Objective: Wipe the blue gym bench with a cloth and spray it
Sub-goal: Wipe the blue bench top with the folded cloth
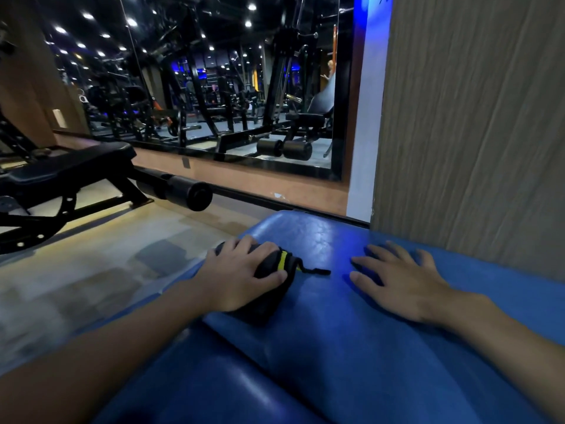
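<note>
On the left edge of the blue gym bench (321, 347) my left hand (238, 276) presses a bunched dark cloth (270, 266) with a yellow stripe, fingers (244, 247) curled over it and gripping; my right hand (403, 286) lies flat to the right, holding nothing; I judge the wiping step is in hand; next I should sweep the cloth across the pad; no spray bottle shows.

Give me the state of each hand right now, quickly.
Left hand: grips the dark, yellow-striped cloth, pressed onto the blue bench.
Right hand: open, holding nothing, fingers spread flat on the bench.
</note>
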A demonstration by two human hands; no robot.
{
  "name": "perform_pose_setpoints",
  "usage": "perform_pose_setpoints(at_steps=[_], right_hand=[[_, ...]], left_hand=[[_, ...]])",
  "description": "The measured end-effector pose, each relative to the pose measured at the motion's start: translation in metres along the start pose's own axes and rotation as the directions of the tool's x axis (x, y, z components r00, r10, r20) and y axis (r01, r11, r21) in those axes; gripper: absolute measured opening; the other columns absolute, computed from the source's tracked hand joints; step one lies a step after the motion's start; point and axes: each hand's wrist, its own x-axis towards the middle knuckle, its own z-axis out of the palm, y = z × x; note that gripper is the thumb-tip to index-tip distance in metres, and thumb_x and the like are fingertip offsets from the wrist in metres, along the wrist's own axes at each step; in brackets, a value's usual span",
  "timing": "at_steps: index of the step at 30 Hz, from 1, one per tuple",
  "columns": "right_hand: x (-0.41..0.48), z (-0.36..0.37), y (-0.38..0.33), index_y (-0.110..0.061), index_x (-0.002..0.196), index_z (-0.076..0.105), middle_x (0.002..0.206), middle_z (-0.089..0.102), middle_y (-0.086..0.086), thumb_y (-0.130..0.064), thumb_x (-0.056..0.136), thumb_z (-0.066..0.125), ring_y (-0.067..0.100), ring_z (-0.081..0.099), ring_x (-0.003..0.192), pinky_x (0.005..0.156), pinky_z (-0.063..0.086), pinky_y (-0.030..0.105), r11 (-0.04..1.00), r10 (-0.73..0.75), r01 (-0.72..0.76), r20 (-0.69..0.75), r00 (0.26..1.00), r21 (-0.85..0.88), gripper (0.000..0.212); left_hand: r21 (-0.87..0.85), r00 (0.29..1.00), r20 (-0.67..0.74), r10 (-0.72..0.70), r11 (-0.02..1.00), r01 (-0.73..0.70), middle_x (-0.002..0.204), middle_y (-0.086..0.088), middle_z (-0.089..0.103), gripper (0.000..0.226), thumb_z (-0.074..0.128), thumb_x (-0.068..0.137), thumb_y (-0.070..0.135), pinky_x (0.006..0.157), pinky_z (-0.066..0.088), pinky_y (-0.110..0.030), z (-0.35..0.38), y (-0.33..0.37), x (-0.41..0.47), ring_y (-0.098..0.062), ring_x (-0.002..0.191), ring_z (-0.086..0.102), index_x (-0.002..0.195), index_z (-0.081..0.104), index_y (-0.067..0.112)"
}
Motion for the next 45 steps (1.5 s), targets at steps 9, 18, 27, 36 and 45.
perform_pose_setpoints(at_steps=[9,18,27,36,45], right_hand=[[0.005,0.015,0.012,-0.051,0.152,0.002,0.166,-0.008,-0.009,-0.072,0.088,0.002,0.021,-0.014,0.151,0.117,-0.010,0.057,0.999,0.034,-0.034,0.003,0.999,0.004,0.067],[0.003,0.013,0.016,-0.048,0.153,0.010,0.166,-0.002,-0.010,-0.073,0.088,0.006,0.020,-0.010,0.152,0.118,-0.010,0.057,0.999,0.001,0.000,-0.010,1.000,0.055,0.069],[-0.040,-0.005,0.086,-0.051,0.151,0.014,0.165,0.004,-0.012,-0.075,0.081,0.000,0.019,-0.003,0.152,0.118,-0.002,0.057,0.972,0.234,-0.234,-0.019,0.972,-0.027,0.075],[-0.068,-0.004,0.120,-0.051,0.152,0.009,0.166,-0.001,-0.012,-0.073,0.092,0.008,0.021,-0.008,0.152,0.117,-0.006,0.058,0.959,0.285,-0.285,0.012,0.959,0.009,0.065],[-0.111,-0.008,0.180,-0.052,0.151,0.008,0.166,0.002,-0.009,-0.076,0.088,0.004,0.025,-0.005,0.152,0.116,0.000,0.061,0.926,0.376,-0.376,-0.014,0.926,-0.023,0.067]], left_hand=[[-0.048,0.999,0.005,-0.044,0.998,0.044,0.148,-0.005,0.035,0.075,0.020,0.080,0.086,0.109,0.029,-0.058,0.013,0.015,0.138,-0.034,0.138,0.028,0.144,0.026,0.047],[0.040,0.997,-0.031,-0.075,0.996,0.076,0.150,-0.004,0.036,0.068,0.019,0.083,0.084,0.106,0.028,-0.064,0.019,0.038,0.169,-0.040,0.138,0.027,0.140,0.030,0.050],[0.067,0.999,-0.018,0.037,0.997,-0.036,0.146,-0.006,0.038,0.062,0.023,0.089,0.079,0.105,0.026,-0.065,0.020,0.092,0.141,-0.040,0.136,0.028,0.141,0.031,0.046],[0.059,0.992,-0.013,0.122,0.991,-0.121,0.149,-0.007,0.035,0.061,0.025,0.092,0.076,0.103,0.025,-0.063,0.026,0.164,0.119,-0.039,0.138,0.026,0.144,0.030,0.045],[0.055,0.986,-0.016,0.166,0.985,-0.165,0.146,-0.004,0.035,0.057,0.023,0.093,0.075,0.106,0.026,-0.060,0.033,0.227,0.096,-0.036,0.137,0.026,0.141,0.030,0.047]])
